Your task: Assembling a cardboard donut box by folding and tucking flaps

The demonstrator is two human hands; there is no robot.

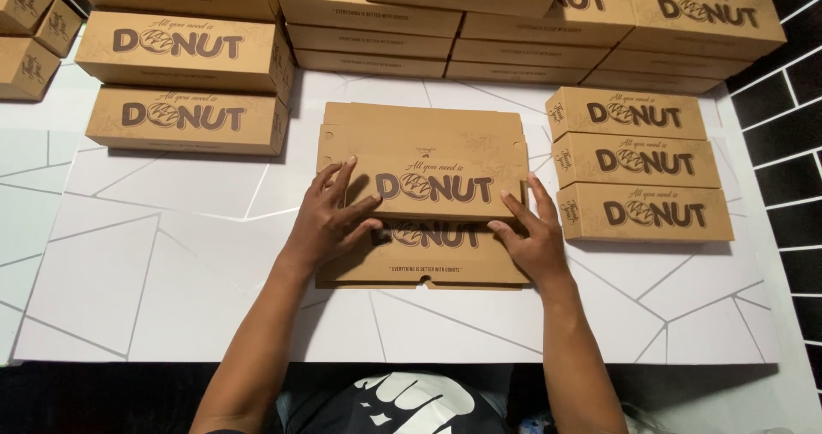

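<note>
Both my hands on the half-folded brown carton, one at each end of its front flap.

The flat cardboard box point(424, 196) lies straight ahead of me in the middle of the white bench point(154, 263), its long axis running left to right, so each hand is equally near its own end. My left hand point(330, 220) rests on the left end with fingers point(342, 181) spread and flat against the raised panel; my right hand point(531, 233) mirrors it, fingers point(514, 211) splayed along the right edge, pinching nothing. The board is matte, stiff kraft card with crisp creases and dark print. Finished boxes point(642, 173) sit stacked just right of it, more point(184, 83) to the left and behind.
</note>
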